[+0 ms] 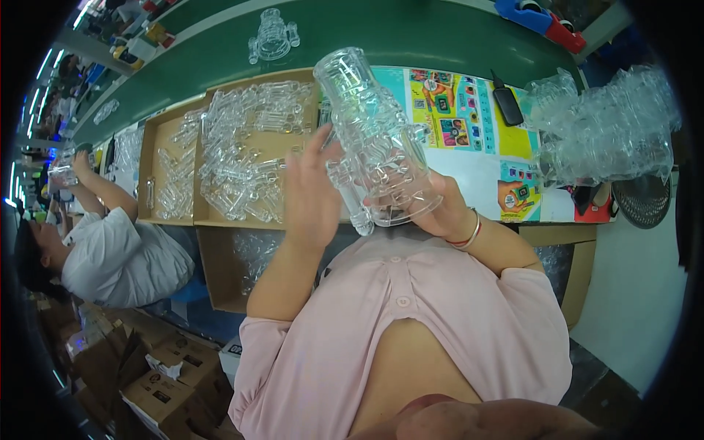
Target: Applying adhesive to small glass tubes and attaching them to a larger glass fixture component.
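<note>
Clear plastic housing gripped at base by right hand; left hand open, steadying alongside; best kept raised, turned slowly

The person wears a pale pink blouse with short sleeves and small round pink buttons. Thin bracelets circle the wrist just below the right hand.

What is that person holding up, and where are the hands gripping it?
A clear plastic housing, tall and roughly cylindrical. The right hand grips its wide lower end; the left hand rests open against its side by a small tube sticking out.
</note>
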Demonstrator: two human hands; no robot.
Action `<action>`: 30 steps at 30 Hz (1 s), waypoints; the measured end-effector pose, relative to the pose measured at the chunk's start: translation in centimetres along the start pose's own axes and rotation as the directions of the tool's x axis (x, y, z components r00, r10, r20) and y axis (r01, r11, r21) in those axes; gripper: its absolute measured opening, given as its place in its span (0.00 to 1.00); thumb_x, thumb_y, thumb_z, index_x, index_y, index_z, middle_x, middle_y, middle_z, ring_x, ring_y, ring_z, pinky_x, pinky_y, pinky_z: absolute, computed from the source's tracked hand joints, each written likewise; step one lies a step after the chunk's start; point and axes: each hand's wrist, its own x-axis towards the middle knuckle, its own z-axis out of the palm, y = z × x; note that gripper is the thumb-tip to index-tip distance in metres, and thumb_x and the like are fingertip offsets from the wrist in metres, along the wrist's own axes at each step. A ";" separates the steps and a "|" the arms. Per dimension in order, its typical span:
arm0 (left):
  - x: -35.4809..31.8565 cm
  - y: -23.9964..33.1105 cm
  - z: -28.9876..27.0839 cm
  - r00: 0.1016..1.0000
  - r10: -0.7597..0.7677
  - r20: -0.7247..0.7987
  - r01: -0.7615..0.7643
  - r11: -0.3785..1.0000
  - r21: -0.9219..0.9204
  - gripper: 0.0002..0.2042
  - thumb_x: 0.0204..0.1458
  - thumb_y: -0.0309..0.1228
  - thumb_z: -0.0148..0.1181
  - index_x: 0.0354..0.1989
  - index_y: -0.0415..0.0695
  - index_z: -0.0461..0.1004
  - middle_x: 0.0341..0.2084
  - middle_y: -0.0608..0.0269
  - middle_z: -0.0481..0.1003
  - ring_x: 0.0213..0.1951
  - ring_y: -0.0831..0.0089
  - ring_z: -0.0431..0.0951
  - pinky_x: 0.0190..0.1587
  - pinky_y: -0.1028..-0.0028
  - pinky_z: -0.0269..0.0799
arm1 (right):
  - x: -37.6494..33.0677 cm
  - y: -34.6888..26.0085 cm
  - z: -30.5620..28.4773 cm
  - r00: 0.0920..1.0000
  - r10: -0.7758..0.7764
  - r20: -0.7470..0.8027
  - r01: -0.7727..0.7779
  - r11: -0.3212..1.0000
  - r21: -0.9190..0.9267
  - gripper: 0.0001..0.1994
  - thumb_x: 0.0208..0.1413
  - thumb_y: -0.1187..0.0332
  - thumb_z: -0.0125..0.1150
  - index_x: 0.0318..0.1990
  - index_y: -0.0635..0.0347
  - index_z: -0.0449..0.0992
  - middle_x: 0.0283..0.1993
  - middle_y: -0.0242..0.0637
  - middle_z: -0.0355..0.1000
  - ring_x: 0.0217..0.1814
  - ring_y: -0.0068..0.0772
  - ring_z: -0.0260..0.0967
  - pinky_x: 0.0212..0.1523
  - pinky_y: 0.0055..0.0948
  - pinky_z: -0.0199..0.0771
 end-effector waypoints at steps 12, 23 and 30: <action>0.6 0.2 -0.9 0.983 -0.166 0.072 0.174 0.977 -0.121 0.24 0.56 0.43 0.44 0.56 0.39 0.55 0.47 0.54 0.66 0.47 0.65 0.69 0.48 0.64 0.68 | 2.6 0.6 -0.6 1.000 0.016 -0.005 -0.017 0.937 -0.348 0.37 0.49 0.45 0.48 0.59 0.68 0.53 0.57 0.43 0.58 0.58 0.35 0.58 0.58 0.35 0.55; -1.9 3.8 -7.4 0.984 0.134 -0.114 -0.142 0.988 -0.060 0.29 0.50 0.41 0.53 0.56 0.38 0.53 0.46 0.54 0.66 0.46 0.63 0.69 0.48 0.64 0.67 | 6.6 -1.3 -7.7 0.969 -0.245 -0.019 -0.026 -0.024 -0.999 0.21 0.49 0.68 0.58 0.51 0.59 0.64 0.51 0.41 0.63 0.53 0.36 0.61 0.54 0.31 0.59; -2.9 4.3 -6.4 0.951 0.255 -0.174 -0.232 0.963 0.139 0.32 0.48 0.44 0.56 0.56 0.38 0.54 0.48 0.52 0.65 0.49 0.62 0.68 0.51 0.62 0.65 | 11.7 0.8 -10.6 0.904 -0.330 0.271 0.125 -0.401 -0.908 0.23 0.42 0.71 0.62 0.50 0.56 0.67 0.50 0.41 0.64 0.56 0.43 0.56 0.54 0.37 0.60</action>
